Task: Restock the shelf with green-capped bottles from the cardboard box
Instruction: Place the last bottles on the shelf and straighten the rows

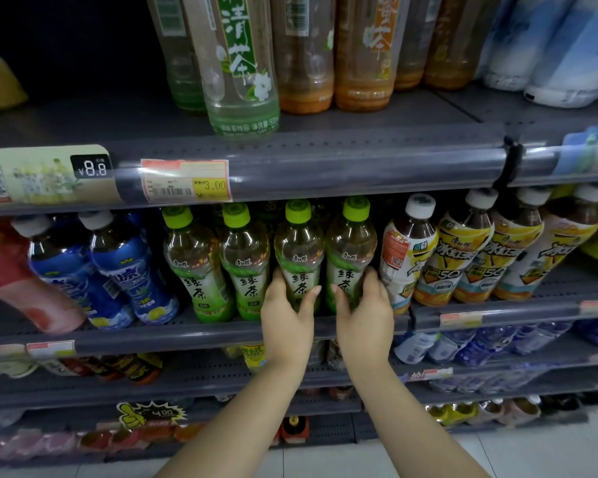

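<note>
Head view: both arms are stretched toward the middle shelf point(201, 334). The left hand point(287, 313) is wrapped around the third green-capped bottle point(298, 250), the right hand point(365, 313) around the fourth bottle point(351, 246). Four such bottles are stood upright in a row, between blue-labelled bottles point(118, 270) left and yellow-labelled bottles point(463, 257) right.

Grey shelf point(194, 334) carries green-capped bottles point(218, 267) between blue-labelled and yellow-labelled bottles.
</note>
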The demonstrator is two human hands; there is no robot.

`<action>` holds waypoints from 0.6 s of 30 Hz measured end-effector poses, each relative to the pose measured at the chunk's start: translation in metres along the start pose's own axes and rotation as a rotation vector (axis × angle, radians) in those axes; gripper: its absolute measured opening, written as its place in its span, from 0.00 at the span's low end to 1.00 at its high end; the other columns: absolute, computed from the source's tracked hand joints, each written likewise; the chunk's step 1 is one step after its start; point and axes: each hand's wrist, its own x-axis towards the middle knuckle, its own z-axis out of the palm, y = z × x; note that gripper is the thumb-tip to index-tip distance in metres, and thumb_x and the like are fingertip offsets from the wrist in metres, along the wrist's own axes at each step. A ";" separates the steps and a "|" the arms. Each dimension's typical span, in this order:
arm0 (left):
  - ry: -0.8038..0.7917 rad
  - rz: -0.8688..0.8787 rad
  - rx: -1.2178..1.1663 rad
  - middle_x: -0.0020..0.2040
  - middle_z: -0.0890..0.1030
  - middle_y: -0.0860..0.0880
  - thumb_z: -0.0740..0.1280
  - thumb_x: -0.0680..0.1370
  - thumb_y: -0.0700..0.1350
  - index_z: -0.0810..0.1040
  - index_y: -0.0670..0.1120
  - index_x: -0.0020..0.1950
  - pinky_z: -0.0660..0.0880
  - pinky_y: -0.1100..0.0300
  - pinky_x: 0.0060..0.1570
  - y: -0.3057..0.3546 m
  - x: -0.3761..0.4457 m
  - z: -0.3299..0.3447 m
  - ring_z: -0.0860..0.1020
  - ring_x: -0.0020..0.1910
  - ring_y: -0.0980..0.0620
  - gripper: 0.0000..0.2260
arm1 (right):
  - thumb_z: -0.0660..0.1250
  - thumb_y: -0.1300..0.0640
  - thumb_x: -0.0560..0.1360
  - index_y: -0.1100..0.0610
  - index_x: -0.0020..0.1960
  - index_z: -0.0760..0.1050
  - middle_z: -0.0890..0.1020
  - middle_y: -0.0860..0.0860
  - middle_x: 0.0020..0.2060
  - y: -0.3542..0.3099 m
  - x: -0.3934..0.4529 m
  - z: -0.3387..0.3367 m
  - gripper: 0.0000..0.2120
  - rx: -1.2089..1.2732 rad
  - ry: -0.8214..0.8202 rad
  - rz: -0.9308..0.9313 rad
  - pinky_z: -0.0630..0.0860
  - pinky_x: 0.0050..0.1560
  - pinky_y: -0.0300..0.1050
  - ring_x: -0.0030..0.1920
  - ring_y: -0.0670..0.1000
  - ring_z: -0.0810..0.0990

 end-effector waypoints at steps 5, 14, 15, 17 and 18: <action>0.048 -0.009 -0.042 0.54 0.79 0.51 0.70 0.74 0.48 0.73 0.44 0.63 0.72 0.63 0.57 0.006 -0.003 0.005 0.75 0.55 0.56 0.19 | 0.68 0.52 0.74 0.62 0.67 0.68 0.79 0.58 0.57 0.000 0.004 -0.002 0.26 -0.024 -0.028 -0.039 0.74 0.50 0.43 0.58 0.57 0.77; -0.021 -0.037 -0.016 0.56 0.78 0.51 0.70 0.74 0.51 0.71 0.44 0.65 0.69 0.64 0.57 0.004 -0.002 -0.002 0.74 0.58 0.55 0.22 | 0.70 0.51 0.72 0.59 0.67 0.69 0.80 0.56 0.55 0.002 0.004 -0.003 0.26 0.023 -0.045 -0.024 0.77 0.49 0.44 0.54 0.54 0.80; -0.034 -0.048 -0.011 0.57 0.78 0.50 0.69 0.74 0.51 0.70 0.45 0.64 0.69 0.65 0.56 0.005 -0.002 -0.001 0.74 0.58 0.55 0.22 | 0.70 0.52 0.73 0.59 0.67 0.69 0.80 0.57 0.55 0.002 0.004 -0.003 0.26 0.025 -0.051 -0.021 0.77 0.48 0.42 0.54 0.54 0.80; -0.070 -0.061 0.003 0.58 0.76 0.50 0.69 0.74 0.51 0.68 0.45 0.65 0.68 0.65 0.56 0.006 -0.003 -0.002 0.74 0.60 0.54 0.23 | 0.70 0.53 0.73 0.59 0.68 0.68 0.79 0.57 0.56 0.001 0.002 -0.004 0.26 0.045 -0.076 -0.020 0.75 0.49 0.40 0.55 0.54 0.79; -0.093 -0.057 0.011 0.60 0.75 0.50 0.69 0.74 0.51 0.67 0.45 0.67 0.68 0.65 0.58 0.007 -0.004 -0.003 0.73 0.62 0.54 0.24 | 0.69 0.53 0.73 0.59 0.69 0.67 0.78 0.57 0.57 0.001 0.001 -0.006 0.27 0.062 -0.098 -0.020 0.75 0.52 0.42 0.57 0.54 0.78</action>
